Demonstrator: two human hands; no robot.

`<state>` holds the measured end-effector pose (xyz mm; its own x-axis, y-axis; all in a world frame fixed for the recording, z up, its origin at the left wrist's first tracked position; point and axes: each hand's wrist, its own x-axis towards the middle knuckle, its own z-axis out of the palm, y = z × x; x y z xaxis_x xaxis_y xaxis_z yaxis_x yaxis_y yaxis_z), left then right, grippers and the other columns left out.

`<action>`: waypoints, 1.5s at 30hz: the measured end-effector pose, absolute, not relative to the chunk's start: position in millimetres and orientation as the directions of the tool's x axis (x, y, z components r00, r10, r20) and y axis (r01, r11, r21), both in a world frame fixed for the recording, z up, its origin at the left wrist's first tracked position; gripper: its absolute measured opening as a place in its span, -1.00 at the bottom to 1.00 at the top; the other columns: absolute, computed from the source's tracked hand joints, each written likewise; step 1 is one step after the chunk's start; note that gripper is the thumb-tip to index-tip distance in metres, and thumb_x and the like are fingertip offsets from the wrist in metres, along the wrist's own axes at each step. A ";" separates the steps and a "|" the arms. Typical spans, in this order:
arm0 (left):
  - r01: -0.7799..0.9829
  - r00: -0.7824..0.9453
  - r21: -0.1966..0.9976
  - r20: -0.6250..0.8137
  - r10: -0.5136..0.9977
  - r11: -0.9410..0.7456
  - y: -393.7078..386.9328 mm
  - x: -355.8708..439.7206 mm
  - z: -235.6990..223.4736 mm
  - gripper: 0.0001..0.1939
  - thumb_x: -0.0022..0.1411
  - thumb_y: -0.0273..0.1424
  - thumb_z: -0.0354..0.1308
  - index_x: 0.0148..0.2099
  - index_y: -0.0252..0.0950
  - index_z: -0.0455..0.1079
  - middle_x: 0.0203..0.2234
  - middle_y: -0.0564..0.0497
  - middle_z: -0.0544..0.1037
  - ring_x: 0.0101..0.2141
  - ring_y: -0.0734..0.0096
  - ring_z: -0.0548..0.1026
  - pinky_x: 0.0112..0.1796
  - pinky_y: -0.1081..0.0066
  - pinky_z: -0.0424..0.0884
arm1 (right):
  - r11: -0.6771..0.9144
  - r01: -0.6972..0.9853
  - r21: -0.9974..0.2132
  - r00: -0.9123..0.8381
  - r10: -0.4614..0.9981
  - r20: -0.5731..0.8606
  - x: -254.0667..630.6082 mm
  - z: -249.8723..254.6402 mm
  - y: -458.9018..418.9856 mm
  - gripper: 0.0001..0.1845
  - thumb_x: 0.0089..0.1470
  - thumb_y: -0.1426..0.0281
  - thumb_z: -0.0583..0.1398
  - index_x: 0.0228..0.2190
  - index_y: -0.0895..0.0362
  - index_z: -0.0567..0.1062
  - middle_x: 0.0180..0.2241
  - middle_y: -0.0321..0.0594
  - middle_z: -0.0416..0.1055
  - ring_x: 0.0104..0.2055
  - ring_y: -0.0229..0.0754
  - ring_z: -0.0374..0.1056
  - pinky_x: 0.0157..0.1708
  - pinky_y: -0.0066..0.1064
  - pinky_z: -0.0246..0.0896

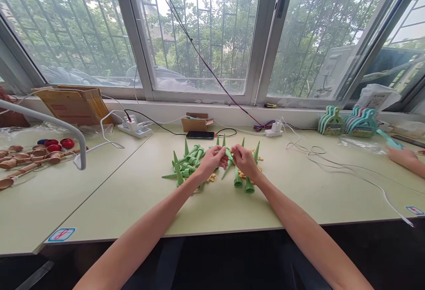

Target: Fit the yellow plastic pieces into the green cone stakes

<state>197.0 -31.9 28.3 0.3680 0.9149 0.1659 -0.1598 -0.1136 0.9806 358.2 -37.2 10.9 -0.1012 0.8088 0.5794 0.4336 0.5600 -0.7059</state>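
Note:
Close together above the middle of the table, both my hands meet at a green pointed plastic spike (229, 163) that tilts with its tip down and to the left. My left hand (213, 162) has its fingers closed about the spike. My right hand (244, 161) pinches at the spike's upper end; whatever is between those fingertips is hidden. A heap of green spikes (187, 164) lies to the left of my hands. More spikes lie at the right, two with open round ends (249, 187) facing me. Small yellow pieces (211, 178) are scattered under and beside my hands.
A black phone (200, 135) and a small cardboard box (197, 124) lie behind the heap. Wooden toys with balls (40, 155) are at the left, near a white lamp arm (78, 137). White cables (318, 152) cross the right side, where another person's hand (400, 155) shows.

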 end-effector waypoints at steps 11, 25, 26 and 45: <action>-0.068 0.344 0.947 0.317 0.884 -0.313 -38.3 198.4 29.7 -0.59 0.18 -0.04 0.19 -0.25 -0.27 0.20 -0.60 0.14 0.38 -0.61 0.51 0.42 -0.58 0.48 0.44 | 0.543 0.452 -0.708 -0.104 0.820 0.563 358.0 12.6 -39.1 -0.56 0.30 0.07 -0.07 -0.50 0.06 0.18 -0.65 -0.41 0.14 -0.61 -0.30 0.06 -0.55 -0.46 -0.05; 0.168 0.329 0.820 0.477 0.815 -0.548 -39.0 199.2 22.4 -0.77 0.26 -0.19 0.13 -0.21 -0.24 0.25 -0.61 0.15 0.34 -0.63 0.51 0.38 -0.59 0.50 0.34 | 0.497 0.347 -0.795 -0.093 0.862 0.498 357.0 12.6 -40.8 -0.54 0.30 0.06 -0.07 -0.54 0.05 0.15 -0.68 -0.39 0.15 -0.63 -0.28 0.08 -0.57 -0.42 0.00; 0.187 0.332 0.807 0.485 0.809 -0.561 -39.1 199.3 22.0 -0.79 0.26 -0.21 0.13 -0.21 -0.24 0.26 -0.60 0.15 0.35 -0.63 0.51 0.38 -0.59 0.51 0.33 | 0.494 0.341 -0.800 -0.095 0.864 0.494 357.0 12.8 -40.8 -0.54 0.30 0.06 -0.07 -0.55 0.05 0.15 -0.68 -0.39 0.15 -0.63 -0.27 0.07 -0.57 -0.42 0.00; 0.324 0.395 0.569 0.645 0.654 -0.756 -38.6 199.5 16.0 -0.92 0.33 -0.37 0.05 -0.22 -0.27 0.28 -0.32 0.03 0.37 -0.52 0.60 0.36 -0.51 0.55 0.32 | 0.494 0.421 -0.761 -0.047 0.850 0.525 357.2 12.4 -36.7 -0.53 0.25 0.20 -0.04 -0.67 0.06 0.08 -0.72 -0.37 0.07 -0.63 -0.28 0.01 -0.56 -0.40 -0.10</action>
